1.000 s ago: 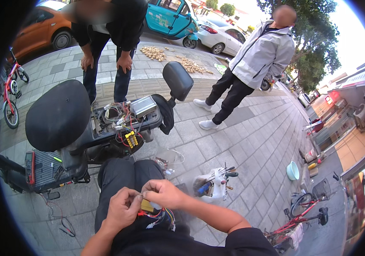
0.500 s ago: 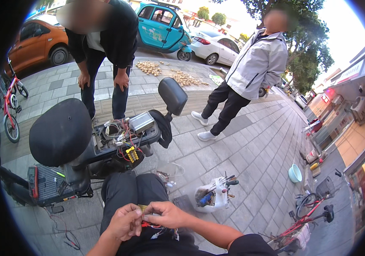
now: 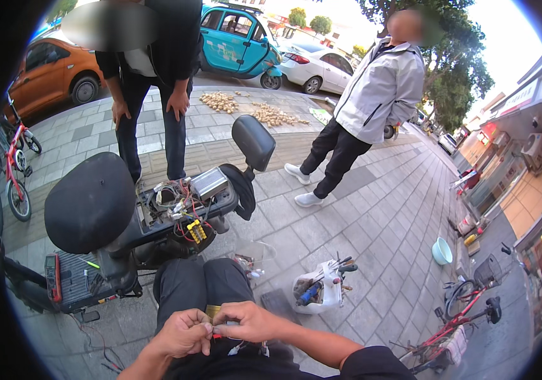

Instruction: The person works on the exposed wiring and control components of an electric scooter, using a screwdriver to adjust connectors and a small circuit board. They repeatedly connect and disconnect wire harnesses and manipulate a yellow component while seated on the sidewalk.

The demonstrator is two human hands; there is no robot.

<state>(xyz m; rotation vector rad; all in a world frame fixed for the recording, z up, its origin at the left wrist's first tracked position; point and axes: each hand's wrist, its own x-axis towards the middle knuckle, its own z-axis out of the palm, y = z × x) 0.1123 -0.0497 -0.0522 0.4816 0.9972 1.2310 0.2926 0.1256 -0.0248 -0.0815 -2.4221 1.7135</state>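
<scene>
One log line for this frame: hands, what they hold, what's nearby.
left hand: pinching wires | right hand: gripping same wires | over lap | ahead: open scooter, tool bag | two people standing

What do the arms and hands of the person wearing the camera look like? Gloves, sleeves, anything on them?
Both hands are bare: no gloves on the left hand or the right hand, and no rings or watch that I can make out. The forearms are uncovered too. On the right arm a dark, black-looking sleeve is pushed up near the elbow. The left arm leaves the picture before any sleeve shows.
</scene>
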